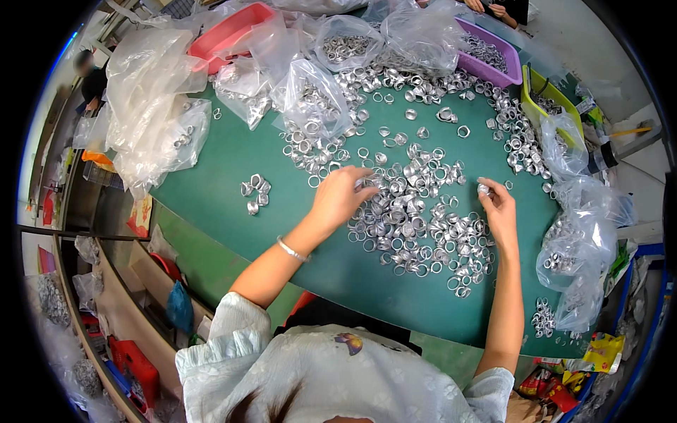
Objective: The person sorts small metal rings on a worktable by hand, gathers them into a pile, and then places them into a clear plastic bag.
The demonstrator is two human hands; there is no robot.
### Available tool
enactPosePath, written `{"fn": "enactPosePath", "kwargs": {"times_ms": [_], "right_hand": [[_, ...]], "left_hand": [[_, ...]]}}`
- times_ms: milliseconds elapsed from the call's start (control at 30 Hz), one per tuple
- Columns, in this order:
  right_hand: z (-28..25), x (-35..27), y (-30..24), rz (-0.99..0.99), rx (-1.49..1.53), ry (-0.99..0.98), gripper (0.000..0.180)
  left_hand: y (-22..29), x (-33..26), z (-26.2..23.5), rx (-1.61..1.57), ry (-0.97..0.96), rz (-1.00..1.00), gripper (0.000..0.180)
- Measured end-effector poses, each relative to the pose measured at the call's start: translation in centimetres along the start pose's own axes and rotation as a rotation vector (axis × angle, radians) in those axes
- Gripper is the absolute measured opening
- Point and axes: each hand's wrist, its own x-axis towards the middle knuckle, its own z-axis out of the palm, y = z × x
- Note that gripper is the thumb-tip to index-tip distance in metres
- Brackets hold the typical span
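Observation:
A heap of silver-coloured metal rings (402,211) is spread over the middle of a green table (218,218). At the heap's upper left edge is my left hand (340,197), its thumb and forefinger apart above the rings, with no ring plainly held between them. To the right of the heap, my right hand (501,210) pinches a ring (483,189) between thumb and fingers. Off to the left lies a small separate cluster of rings (255,190). More loose rings (314,151) lie beyond my left hand, beside a clear plastic bag (310,95) of rings.
Along the far edge stand a red tray (229,32), a purple bin (513,60) of rings and a yellow-green bin (575,120). Plastic bags (151,92) crowd the far left; others (585,240) lie along the right edge. Another person's hands (497,10) show at the top.

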Motion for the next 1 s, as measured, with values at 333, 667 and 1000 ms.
{"fn": "enactPosePath", "kwargs": {"times_ms": [333,667,1000], "right_hand": [[1.2,-2.6,-2.9,0.152,0.411,-0.191,0.031],[2.4,-5.3,-4.2,-0.064,0.045,-0.101,0.036],[6.1,-10.9,-5.3,-0.104,-0.2,-0.242,0.052]], "left_hand": [[-0.3,1.0,0.3,-0.891,-0.301,-0.426,0.022],[4.6,-4.6,2.8,-1.519,-0.631,-0.48,0.034],[5.7,-6.9,5.8,-1.429,-0.56,-0.408,0.03]]}}
